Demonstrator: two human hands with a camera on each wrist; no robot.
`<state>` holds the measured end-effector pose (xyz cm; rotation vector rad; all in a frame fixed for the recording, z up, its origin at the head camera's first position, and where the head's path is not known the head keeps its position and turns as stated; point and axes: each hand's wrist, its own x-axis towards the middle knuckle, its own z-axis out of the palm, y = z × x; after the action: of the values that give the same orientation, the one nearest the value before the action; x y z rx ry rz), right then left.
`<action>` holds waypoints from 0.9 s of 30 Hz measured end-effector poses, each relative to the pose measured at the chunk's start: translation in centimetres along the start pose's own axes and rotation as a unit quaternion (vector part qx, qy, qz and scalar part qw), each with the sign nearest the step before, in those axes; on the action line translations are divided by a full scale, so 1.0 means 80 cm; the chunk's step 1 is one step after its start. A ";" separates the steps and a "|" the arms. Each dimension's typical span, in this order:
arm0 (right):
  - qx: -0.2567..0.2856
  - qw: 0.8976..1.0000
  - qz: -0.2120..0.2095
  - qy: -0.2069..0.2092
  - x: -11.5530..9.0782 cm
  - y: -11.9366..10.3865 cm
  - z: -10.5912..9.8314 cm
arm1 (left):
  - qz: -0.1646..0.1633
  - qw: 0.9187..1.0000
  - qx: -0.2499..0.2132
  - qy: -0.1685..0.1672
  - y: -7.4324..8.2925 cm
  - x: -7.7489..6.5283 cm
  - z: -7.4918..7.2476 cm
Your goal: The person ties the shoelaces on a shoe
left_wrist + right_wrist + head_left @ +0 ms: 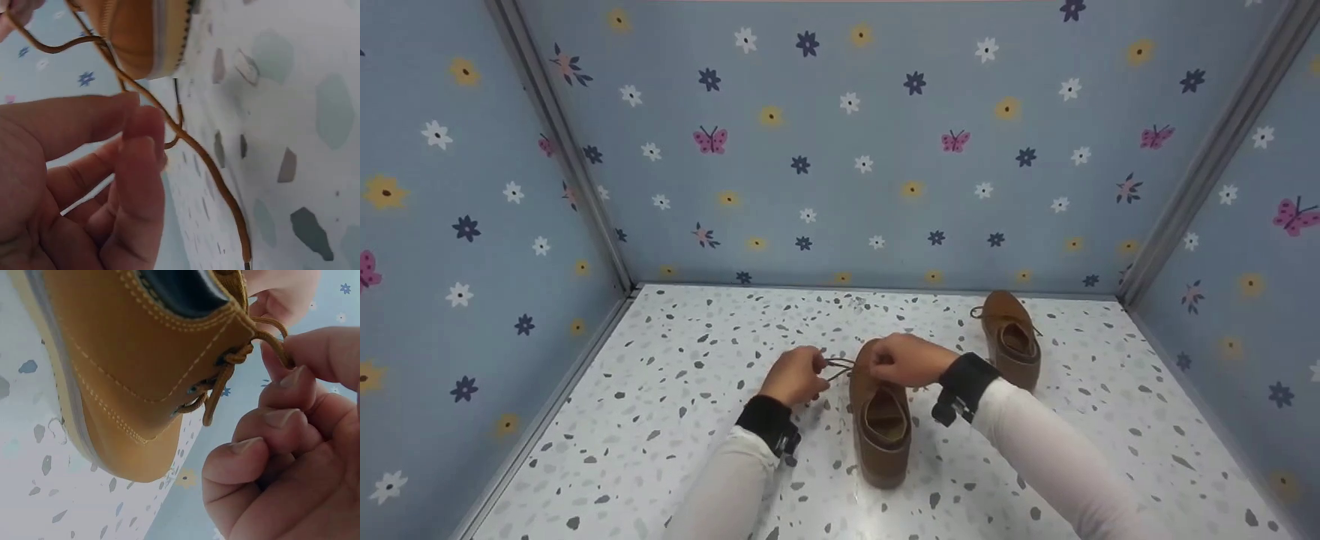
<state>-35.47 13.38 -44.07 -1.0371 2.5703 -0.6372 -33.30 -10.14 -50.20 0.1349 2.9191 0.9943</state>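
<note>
A brown lace-up shoe (883,461) stands on the speckled floor, its toe pointing away from me. My left hand (795,375) is at the left of its toe and pinches a brown shoelace (840,363) between thumb and fingertips. In the left wrist view, one lace (208,160) runs past those fingertips and hangs down. Over the shoe's front, my right hand (911,360) pinches a lace (275,343) between thumb and forefinger, the other fingers curled. A lace knot (239,355) shows at the eyelets in the right wrist view.
A second brown shoe (1020,367) stands farther back on the right, partly beside my right forearm. Blue flowered panels (840,210) rise at the back and both sides of the white speckled floor (697,337). Each wrist wears a black strap (969,382) with a small camera.
</note>
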 end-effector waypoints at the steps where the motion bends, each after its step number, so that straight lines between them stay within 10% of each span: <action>1: -0.001 1.000 0.000 0.001 0.000 0.000 0.000 | 0.001 1.000 0.001 -0.010 0.000 0.003 0.002; 10: 0.005 1.000 0.010 -0.001 0.000 0.002 0.003 | 0.003 0.999 -0.016 -0.028 -0.008 0.011 0.009; 27: 0.034 0.999 0.030 0.020 -0.001 0.012 -0.004 | 0.069 0.998 -0.001 0.003 0.007 -0.011 -0.046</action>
<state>-36.10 14.12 -44.23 -0.9317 2.5839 -0.7300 -32.72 -12.01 -46.94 0.3394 2.9475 1.0183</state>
